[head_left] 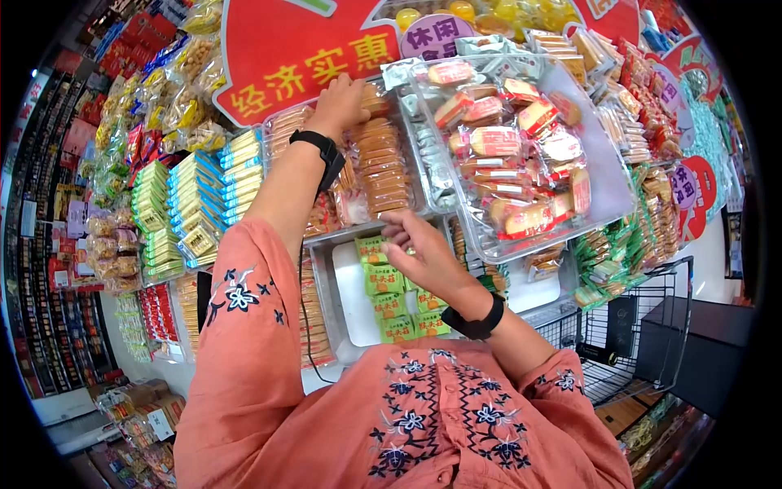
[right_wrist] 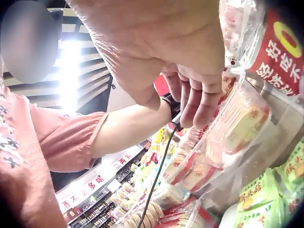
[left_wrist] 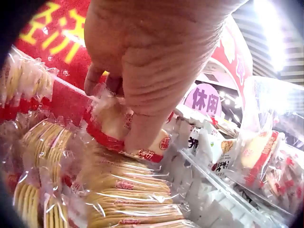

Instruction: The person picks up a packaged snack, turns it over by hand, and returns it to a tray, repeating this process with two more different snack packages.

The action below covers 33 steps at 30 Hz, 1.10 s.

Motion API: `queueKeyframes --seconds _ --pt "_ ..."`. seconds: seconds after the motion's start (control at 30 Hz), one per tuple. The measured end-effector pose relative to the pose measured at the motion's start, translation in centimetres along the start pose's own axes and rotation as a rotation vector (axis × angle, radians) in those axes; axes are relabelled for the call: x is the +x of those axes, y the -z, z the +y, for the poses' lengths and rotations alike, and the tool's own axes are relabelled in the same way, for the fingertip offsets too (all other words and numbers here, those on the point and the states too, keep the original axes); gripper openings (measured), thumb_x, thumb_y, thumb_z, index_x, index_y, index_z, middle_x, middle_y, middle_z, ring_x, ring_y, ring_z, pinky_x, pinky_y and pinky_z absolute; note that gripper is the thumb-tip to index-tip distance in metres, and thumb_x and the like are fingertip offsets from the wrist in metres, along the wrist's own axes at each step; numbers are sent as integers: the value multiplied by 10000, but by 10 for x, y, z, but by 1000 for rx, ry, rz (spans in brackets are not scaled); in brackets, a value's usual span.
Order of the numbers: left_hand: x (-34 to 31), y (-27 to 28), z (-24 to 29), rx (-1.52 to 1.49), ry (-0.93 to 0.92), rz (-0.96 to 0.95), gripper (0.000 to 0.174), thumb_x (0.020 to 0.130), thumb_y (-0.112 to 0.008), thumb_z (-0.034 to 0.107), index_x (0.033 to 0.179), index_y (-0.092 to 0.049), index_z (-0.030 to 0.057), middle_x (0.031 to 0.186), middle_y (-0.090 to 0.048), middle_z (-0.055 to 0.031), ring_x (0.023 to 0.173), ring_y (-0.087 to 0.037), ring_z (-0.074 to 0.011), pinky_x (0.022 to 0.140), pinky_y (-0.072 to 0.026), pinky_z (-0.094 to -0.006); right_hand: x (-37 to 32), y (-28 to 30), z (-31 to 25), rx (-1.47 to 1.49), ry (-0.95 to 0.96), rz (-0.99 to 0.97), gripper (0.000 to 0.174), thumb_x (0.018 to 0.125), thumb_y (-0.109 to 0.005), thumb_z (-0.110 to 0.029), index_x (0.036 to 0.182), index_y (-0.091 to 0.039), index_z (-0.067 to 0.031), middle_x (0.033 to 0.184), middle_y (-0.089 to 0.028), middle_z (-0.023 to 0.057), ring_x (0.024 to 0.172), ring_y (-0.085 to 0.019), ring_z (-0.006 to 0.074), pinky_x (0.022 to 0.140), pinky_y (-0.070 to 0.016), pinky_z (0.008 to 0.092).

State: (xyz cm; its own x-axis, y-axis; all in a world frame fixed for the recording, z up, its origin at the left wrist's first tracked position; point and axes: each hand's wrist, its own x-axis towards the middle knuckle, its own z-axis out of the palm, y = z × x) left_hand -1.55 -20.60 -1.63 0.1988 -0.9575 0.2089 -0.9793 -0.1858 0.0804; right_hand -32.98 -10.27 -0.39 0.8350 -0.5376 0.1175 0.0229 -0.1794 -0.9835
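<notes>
At the back of a clear plastic bin [head_left: 427, 196], my left hand [head_left: 340, 104] pinches a biscuit packet [left_wrist: 110, 122] with a red band, thumb on its face and fingers behind it. Directly below that packet runs a row of similar wrapped flat biscuits [head_left: 383, 167], packed on edge. My right hand [head_left: 423, 254] hovers by the bin's front edge, its fingers loosely bent and nothing in them. Beneath it, green packets [head_left: 399, 303] lie in a lower white-bottomed tray [head_left: 352, 314].
To the right, a clear tub [head_left: 599, 183] of red-and-clear wrapped cakes sits raised above other bins. Yellow and blue packets [head_left: 195, 196] fill bins at left. A red sign [head_left: 309, 57] stands behind. A wire cart [head_left: 627, 326] is at lower right, and a thin cable [head_left: 305, 326] hangs down.
</notes>
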Motion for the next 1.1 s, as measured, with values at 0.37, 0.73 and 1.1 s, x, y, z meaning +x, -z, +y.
queueKeyframes --seconds 0.37,0.73,1.1 --pt "-8 -14 -4 -1 -74 94 619 742 -801 199 1289 -545 61 1179 -590 -134 1108 -562 -336 922 -486 -453 39 -6 28 -485 258 198 412 797 -656 -5 1190 -533 14 1114 -573 217 1044 -557 426 907 -459 470" --pt "-13 -33 0 86 -98 171 631 799 -737 193 1363 -496 46 1266 -568 -128 1185 -533 -314 985 -424 -487 37 -10 35 -559 241 163 415 780 -661 0 1177 -536 8 1132 -574 211 1061 -550 424 923 -449 474" --pt "-14 18 13 138 10 -167 625 854 -720 370 1348 -507 53 1350 -546 -205 1256 -517 -392 999 -439 -522 5 12 5 -450 214 87 303 846 -609 -30 1147 -576 -6 1047 -606 187 948 -610 372 803 -502 424"
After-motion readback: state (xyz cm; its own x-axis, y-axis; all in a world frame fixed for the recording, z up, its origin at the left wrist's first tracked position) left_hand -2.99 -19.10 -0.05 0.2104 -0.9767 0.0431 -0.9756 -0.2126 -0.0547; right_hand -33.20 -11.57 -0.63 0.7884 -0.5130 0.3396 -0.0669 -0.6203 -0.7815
